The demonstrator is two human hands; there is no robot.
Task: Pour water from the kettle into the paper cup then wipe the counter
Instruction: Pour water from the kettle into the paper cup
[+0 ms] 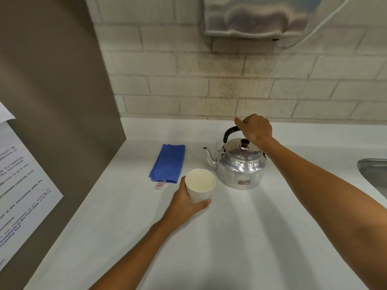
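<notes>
A: What is nearest to the camera?

B: Two bare forearms reach forward over the white counter (240, 237). The left hand (184, 203) is the closer one. Its grip is closed around the paper cup (200, 185); the thumb lies across the front of the cup near its base and the fingers go around the left side.

A: Is the cup standing?

B: It is upright, with its opening to the top, and it seems to stand on the counter. The inside looks pale; I cannot tell if there is water in it.

A: And a little farther?

B: Just to the right of the cup and behind it stands the metal kettle (240, 166). It is upright on the counter, its lid is on, and the spout points to the left, toward the cup side. There is a small gap between cup and kettle.

A: What does the right hand do?

B: The right hand (255, 128) is above the kettle, and its grip is closed on the black handle (229, 132) at the top.

A: Something for wiping?

B: Yes, a folded blue cloth (167, 163) lies flat on the counter, left of the kettle and behind the cup, with a small label at its near end.

A: And the far part?

B: At the right border one sees the edge of a metal sink (374, 174). Behind all is a wall of pale bricks (188, 80), and on the left a brown panel (52, 91) with a printed paper (23, 185).
</notes>
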